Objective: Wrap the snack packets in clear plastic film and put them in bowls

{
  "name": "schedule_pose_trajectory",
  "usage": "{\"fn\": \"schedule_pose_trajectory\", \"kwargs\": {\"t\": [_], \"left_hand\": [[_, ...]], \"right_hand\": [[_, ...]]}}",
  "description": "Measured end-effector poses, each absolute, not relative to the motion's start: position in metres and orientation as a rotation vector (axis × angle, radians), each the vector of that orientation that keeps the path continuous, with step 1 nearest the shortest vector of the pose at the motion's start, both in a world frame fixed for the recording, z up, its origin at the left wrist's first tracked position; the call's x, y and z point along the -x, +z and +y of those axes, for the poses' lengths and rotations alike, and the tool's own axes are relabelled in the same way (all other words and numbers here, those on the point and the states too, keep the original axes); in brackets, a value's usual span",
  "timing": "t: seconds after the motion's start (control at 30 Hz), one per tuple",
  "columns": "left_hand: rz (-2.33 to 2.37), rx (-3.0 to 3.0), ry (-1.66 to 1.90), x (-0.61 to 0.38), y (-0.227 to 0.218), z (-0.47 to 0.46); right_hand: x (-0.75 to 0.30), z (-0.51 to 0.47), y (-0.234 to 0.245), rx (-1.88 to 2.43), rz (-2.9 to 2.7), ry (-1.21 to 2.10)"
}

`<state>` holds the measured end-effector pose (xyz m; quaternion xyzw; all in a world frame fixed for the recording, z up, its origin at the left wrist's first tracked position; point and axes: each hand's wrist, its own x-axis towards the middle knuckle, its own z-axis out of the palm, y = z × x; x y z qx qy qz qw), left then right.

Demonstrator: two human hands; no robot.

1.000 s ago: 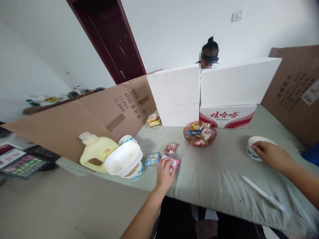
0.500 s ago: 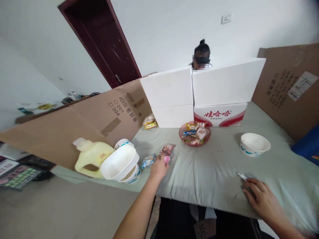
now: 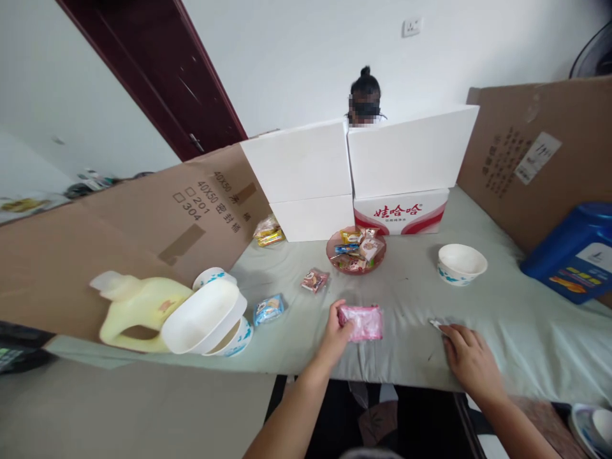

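Note:
My left hand (image 3: 335,331) is closed on the left end of a pink wrapped snack packet (image 3: 367,322), which it holds over the near part of the table. Farther left are a blue snack packet (image 3: 268,310) and a dark red snack packet (image 3: 315,280), both lying on the cloth. On the right, my right hand (image 3: 471,360) rests on the cloth, its fingers closed around a small white object (image 3: 436,324); most of it is hidden under them. Beyond both hands, a pink see-through bowl (image 3: 331,256) contains several wrapped snacks.
White boxes (image 3: 306,166) and cardboard sheets (image 3: 201,204) wall the table. A yellow jug (image 3: 143,306) and a white oblong dish (image 3: 203,315) stand left. At right are a white paper bowl (image 3: 461,264) and a blue bottle (image 3: 568,261). A person (image 3: 366,95) is behind the boxes.
My left hand has moved right, away from the blue and dark red packets, bringing the pink packet with it. The view has turned right; my right hand still holds the small white object.

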<state>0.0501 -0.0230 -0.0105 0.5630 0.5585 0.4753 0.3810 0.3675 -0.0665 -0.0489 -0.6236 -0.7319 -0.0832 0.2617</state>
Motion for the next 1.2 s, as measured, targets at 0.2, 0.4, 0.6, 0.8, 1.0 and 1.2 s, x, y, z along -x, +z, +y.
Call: {"fn": "schedule_pose_trajectory", "kwargs": {"t": [0.2,0.4,0.6,0.8,1.0,1.2], "left_hand": [[1.725,-2.256,1.203,-0.055,-0.009,-0.033],[1.548,-2.546,1.000,-0.070,-0.004,-0.055],[1.513,-2.548,1.013,-0.073,-0.013,-0.057],[1.491,-2.614,0.872,-0.072,-0.017,-0.061],[1.502,-2.547,1.013,-0.073,-0.026,-0.069],[1.470,-2.448,1.170,-0.071,-0.025,-0.069]], "right_hand": [[-0.358,-0.068,-0.046,1.609,-1.994,-0.107],[-0.307,-0.064,-0.022,1.375,-2.016,0.063],[-0.270,-0.059,-0.016,1.306,-2.123,0.064],[-0.272,-0.061,-0.020,1.252,-2.167,0.097],[-0.272,-0.044,0.004,1.261,-2.144,0.081],[-0.226,-0.029,0.027,1.159,-2.457,0.186]]}}
